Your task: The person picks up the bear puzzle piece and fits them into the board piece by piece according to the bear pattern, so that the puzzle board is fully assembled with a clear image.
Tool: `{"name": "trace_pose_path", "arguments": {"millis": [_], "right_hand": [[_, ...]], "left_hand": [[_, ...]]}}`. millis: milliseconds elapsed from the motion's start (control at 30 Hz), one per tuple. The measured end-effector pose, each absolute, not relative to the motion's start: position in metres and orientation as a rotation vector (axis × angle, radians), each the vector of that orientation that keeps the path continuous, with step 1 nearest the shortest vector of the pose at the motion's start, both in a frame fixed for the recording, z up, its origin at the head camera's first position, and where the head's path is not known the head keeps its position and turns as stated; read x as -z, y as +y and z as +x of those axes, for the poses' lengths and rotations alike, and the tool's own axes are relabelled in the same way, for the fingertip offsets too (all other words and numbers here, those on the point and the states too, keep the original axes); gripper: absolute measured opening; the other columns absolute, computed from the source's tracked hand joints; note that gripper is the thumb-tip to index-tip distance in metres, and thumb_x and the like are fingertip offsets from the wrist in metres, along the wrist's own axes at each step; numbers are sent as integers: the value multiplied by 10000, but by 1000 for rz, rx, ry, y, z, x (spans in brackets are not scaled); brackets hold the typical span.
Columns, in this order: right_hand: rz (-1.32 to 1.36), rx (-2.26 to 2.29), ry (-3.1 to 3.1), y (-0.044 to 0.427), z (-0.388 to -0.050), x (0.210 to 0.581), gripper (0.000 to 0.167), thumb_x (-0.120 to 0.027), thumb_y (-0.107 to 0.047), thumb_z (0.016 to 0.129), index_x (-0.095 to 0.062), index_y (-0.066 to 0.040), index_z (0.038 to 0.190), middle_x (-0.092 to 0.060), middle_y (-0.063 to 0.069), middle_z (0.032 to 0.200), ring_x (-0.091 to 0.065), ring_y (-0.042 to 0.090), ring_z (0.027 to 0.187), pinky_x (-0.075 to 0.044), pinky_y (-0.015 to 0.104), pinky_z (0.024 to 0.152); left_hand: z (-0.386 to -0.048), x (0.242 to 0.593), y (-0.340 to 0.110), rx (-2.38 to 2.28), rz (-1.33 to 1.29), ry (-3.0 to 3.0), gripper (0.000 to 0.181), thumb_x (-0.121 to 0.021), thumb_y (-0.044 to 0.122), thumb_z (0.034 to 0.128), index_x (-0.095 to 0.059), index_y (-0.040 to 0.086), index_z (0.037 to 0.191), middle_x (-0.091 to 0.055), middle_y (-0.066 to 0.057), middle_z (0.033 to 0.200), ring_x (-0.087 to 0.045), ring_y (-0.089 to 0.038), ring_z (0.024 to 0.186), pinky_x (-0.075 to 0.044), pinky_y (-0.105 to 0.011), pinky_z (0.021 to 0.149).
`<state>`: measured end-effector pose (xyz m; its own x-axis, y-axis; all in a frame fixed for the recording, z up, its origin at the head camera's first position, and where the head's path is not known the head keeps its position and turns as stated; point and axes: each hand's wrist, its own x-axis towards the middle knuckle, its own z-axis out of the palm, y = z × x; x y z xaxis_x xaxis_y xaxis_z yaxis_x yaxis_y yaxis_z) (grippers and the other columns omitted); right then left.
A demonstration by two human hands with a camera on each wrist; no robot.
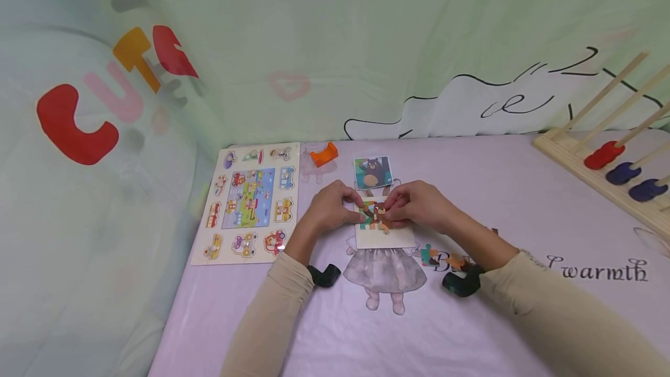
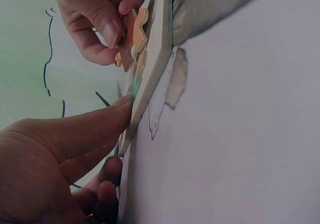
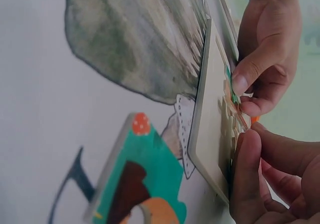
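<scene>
A small wooden puzzle board (image 1: 384, 241) lies mid-table, with bear and green jigsaw pieces in its upper part. My right hand (image 1: 419, 205) pinches a brown bear puzzle piece (image 1: 380, 212) between thumb and fingers over the board; in the left wrist view this piece (image 2: 140, 30) is tilted up from the surface. At the board's left edge, my left hand (image 1: 332, 207) holds it, the thumb (image 3: 241, 83) touching a green piece. Loose puzzle pieces (image 1: 429, 255) lie right of the board, partly hidden by my right forearm; one piece (image 3: 145, 169) appears large in the right wrist view.
Behind the board lies a bear picture card (image 1: 373, 172). A vehicle peg puzzle (image 1: 287, 185) is at the left, beside an orange curved block (image 1: 324, 155). At the right stands a wooden counting frame (image 1: 555, 143) with rods and coloured beads. Printed curtains (image 1: 324, 45) close off the back.
</scene>
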<state>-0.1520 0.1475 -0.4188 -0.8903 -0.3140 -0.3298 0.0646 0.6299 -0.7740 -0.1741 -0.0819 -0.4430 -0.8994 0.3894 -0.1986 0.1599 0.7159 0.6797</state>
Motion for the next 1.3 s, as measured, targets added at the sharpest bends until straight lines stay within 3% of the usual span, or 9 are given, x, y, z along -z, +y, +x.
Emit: {"name": "trace_pose_path", "arguments": {"millis": [500, 833, 1067, 1300], "right_hand": [[-137, 1092, 2521, 140, -152, 418, 202, -826, -214, 850, -737, -55, 938, -698, 24, 695, -626, 153, 687, -414, 302, 633], [-137, 1072, 2569, 135, -151, 418, 196, -832, -183, 830, -710, -48, 904, -696, 42, 748, -630, 144, 651, -465, 272, 623], [-166, 1016, 2620, 136, -152, 419, 174, -810, -221, 855, -709, -79, 862, -650, 18, 695, -573, 152, 632, -430, 268, 586], [-236, 935, 2526, 147, -160, 417, 158, -757, -257, 915, -712, -107, 935, -622, 20, 770, -538, 180, 727, -408, 290, 638]], "left_hand": [[-175, 441, -81, -978, 413, 2590, 165, -874, 207, 780, -775, 197, 912, -570, -19, 966, -513, -199, 867, -390, -311, 778], [-174, 440, -81, -984, 404, 2591, 162, -873, 200, 782, -774, 195, 910, -580, -17, 986, -521, -198, 880, -402, -318, 798], [-174, 440, -81, -985, 410, 2587, 162, -873, 201, 781, -774, 195, 909, -575, -13, 978, -519, -195, 882, -400, -315, 794], [-173, 443, -78, -927, 392, 2612, 121, -853, 248, 812, -779, 240, 908, -593, 4, 1031, -519, -188, 999, -389, -437, 914]]}}
